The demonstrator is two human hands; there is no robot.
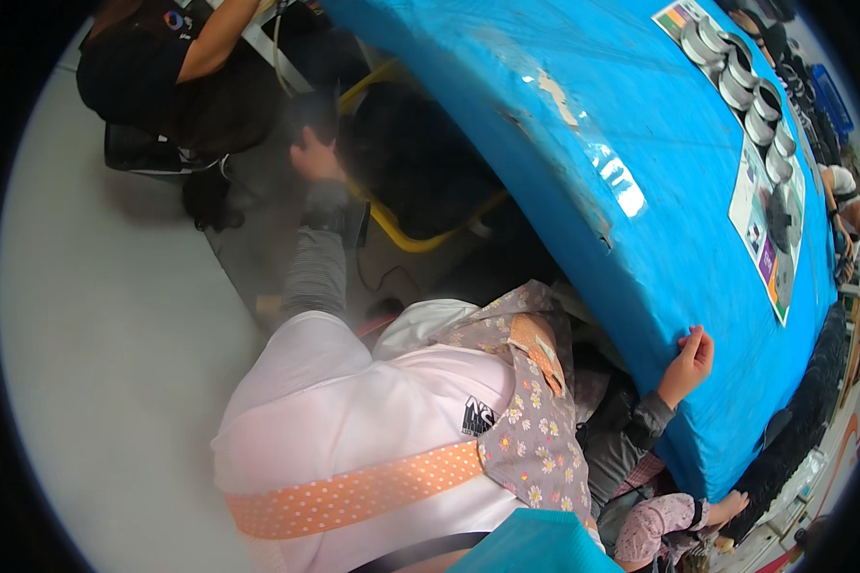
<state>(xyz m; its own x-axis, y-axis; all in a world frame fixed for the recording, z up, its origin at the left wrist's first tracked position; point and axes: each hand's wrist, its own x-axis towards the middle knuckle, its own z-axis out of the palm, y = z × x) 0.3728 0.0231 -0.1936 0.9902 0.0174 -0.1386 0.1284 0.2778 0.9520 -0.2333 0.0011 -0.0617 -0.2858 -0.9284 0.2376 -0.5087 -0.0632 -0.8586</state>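
Note:
My left hand (317,156) reaches down beside a yellow bin (401,234), its fingers closed round a dark, soft-looking piece (313,113) whose kind I cannot make out. Black material (416,158) fills the bin, which stands beside the blue-covered table (506,105). Over the table's near right edge is my right hand (688,368), fingers curled together, with nothing visible in them. The dark grey sleeve cuff of that arm lies against the table edge.
Several shiny silver ring-shaped pieces (736,81) sit on printed sheets (769,229) on the table. At upper left a seated co-worker (162,67) in dark clothes stretches out an arm. Another person's pink sleeve (655,525) shows at lower right, near black material (798,392).

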